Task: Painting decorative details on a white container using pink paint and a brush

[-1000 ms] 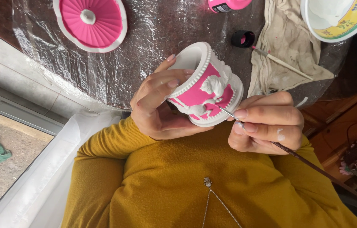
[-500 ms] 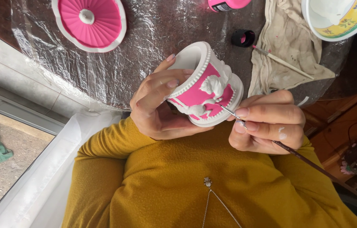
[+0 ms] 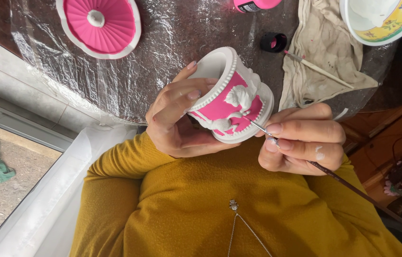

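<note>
Landmark = pot.

Table [image 3: 172, 28], dark, wrapped in crinkled clear film; sits beyond pot, fills top of view. Mustard sweater [image 3: 201, 209] below pot, thin necklace w/ small pendant [image 3: 233, 205] hanging on it.

Cloth [image 3: 324, 52], off-white w/ paint specks, up and to rt of pot; spare brush [image 3: 317, 69] lying across it. Pink ribbed lid [image 3: 98, 24] w/ white rim + white knob, well up-left of pot, flat on film. Bowl [image 3: 391, 21], white inside w/ yellow patterned rim, far up-rt, partly cut by frame edge. Pink bottle [image 3: 255, 4] straight above pot at top edge, mostly out of view; its black cap [image 3: 272, 42] just above pot, apart from bottle.

Pot [image 3: 232, 97]: small, white, beaded rim, raised white figures on pink ground; held off table, tilted, mouth toward upper left.

Lt hand [image 3: 177, 121]: wrapped round pot, palm under, fingers curled over rim – firm hold. Rt hand [image 3: 301, 140]: closed narrow in pen pinch on thin dark-handled brush [image 3: 343, 183]; white paint flecks on knuckles. Brush tip touching pot near base band, rt side.

Progress (judgement): pink ground on visible side looks filled, figures left white, lid fully coloured. Prob late stage – edge touch-up round relief/base. Far side of pot hidden; cannot tell if done there.
</note>
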